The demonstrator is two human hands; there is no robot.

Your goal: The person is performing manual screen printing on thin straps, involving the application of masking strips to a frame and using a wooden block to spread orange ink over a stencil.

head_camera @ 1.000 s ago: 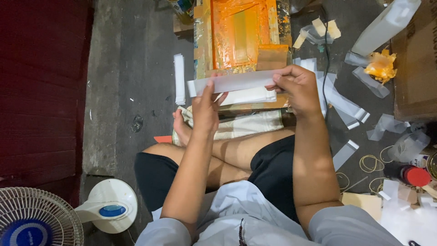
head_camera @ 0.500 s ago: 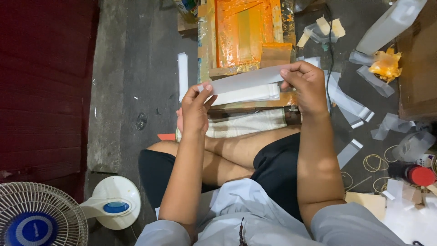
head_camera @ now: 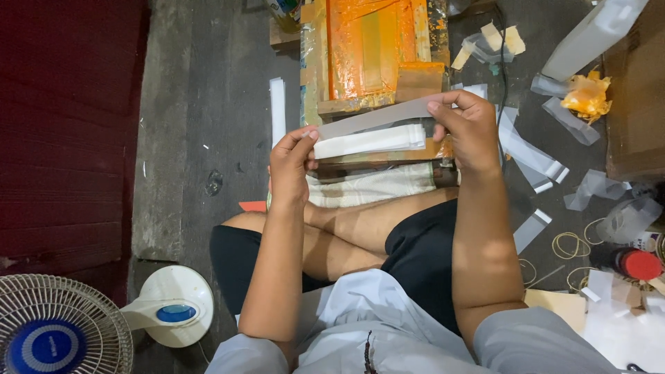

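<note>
A white-based floor fan with a blue hub (head_camera: 62, 332) is standing well below and left of the left hand. A crumpled yellow plastic wrapper (head_camera: 587, 95) is lying right of the right hand. Thin rubber bands (head_camera: 571, 244) are lying further down beside a red-capped bottle (head_camera: 634, 263).

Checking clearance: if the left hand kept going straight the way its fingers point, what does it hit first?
Probably the stack of white strips just past the left hand, ahead of the orange-stained wooden frame; depth is unclear from above.
</note>
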